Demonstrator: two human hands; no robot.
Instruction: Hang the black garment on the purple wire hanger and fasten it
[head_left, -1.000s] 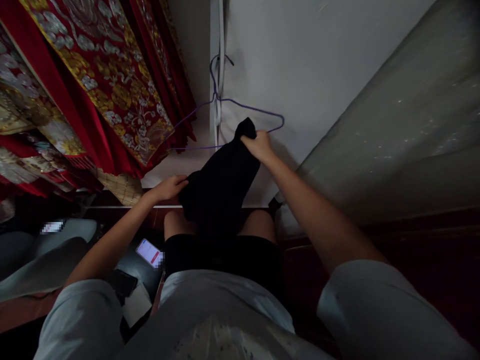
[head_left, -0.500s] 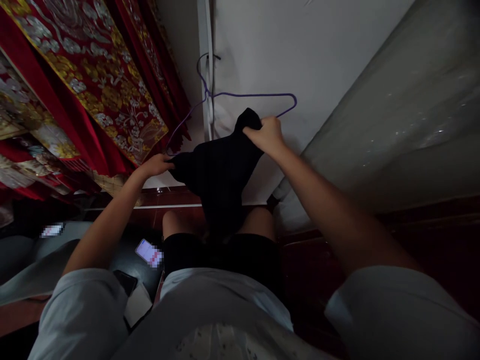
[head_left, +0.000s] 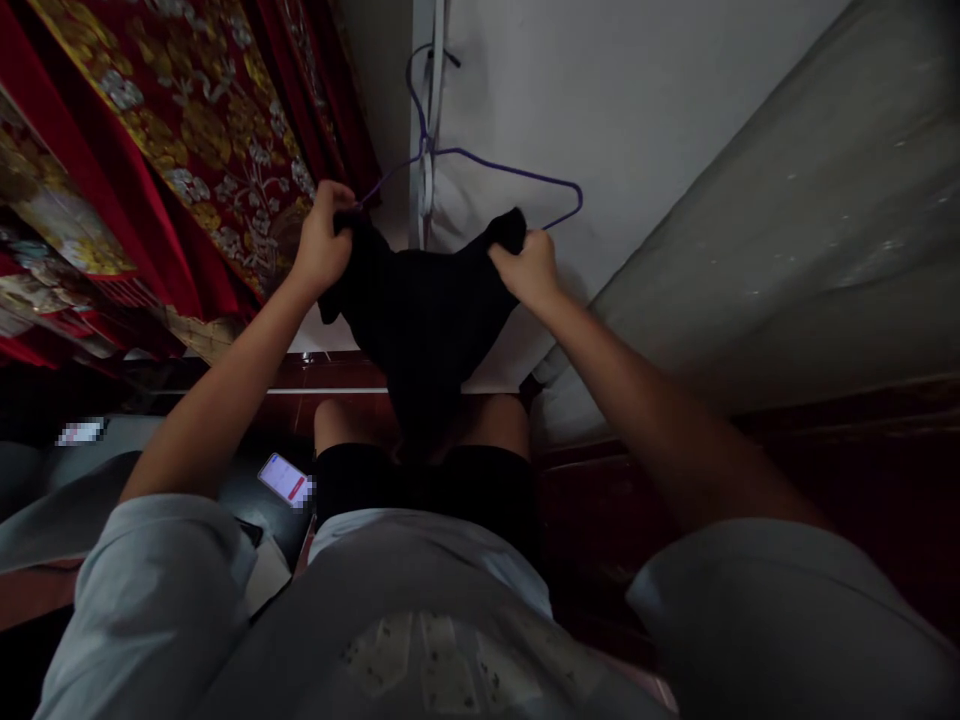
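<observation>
A black garment [head_left: 424, 310] hangs spread between my two hands in front of a white wall. My left hand [head_left: 322, 240] is closed on its left top corner, level with the left end of a purple wire hanger [head_left: 510, 172]. My right hand [head_left: 529, 268] is closed on the garment's right top corner, just below the hanger's right end. The hanger hangs by its hook from a white vertical strip [head_left: 429, 110] on the wall. The garment's lower end drops down to my knees.
Red and gold embroidered cloth [head_left: 172, 130] hangs at the left. A grey mattress-like slab [head_left: 787, 240] leans at the right. A lit phone [head_left: 285, 480] lies on a dark surface at my lower left, beside grey cushions [head_left: 60, 510].
My left hand has risen from waist height up to the hanger's left end, lifting and spreading the black garment. My right hand stayed near the hanger's right end.
</observation>
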